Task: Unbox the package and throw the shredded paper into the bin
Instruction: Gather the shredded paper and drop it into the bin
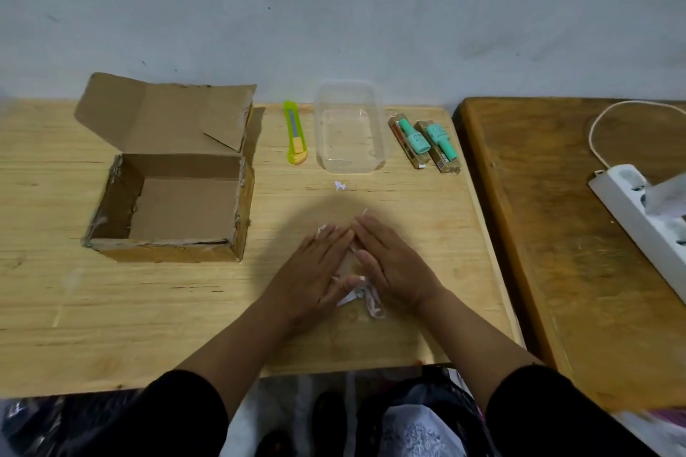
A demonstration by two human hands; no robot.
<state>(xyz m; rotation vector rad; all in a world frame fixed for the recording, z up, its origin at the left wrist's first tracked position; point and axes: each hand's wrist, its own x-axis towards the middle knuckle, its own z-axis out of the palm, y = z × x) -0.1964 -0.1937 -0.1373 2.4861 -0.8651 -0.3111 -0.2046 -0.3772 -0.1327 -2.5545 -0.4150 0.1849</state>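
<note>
Both hands, left hand [315, 267] and right hand [389, 263], fingers flat and together, are corralling shredded paper [365, 299] on the counter [148, 308]; next judged: scooping it binward.

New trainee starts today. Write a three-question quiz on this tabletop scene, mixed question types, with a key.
1. True or false: the box is open and looks empty.
2. What lies between the box and the tub? A) scissors B) knife C) tape
3. What are the left hand and right hand gathering?

Key: 1 true. 2 B. 3 shredded paper, with one stray scrap nearer the tub.
</note>
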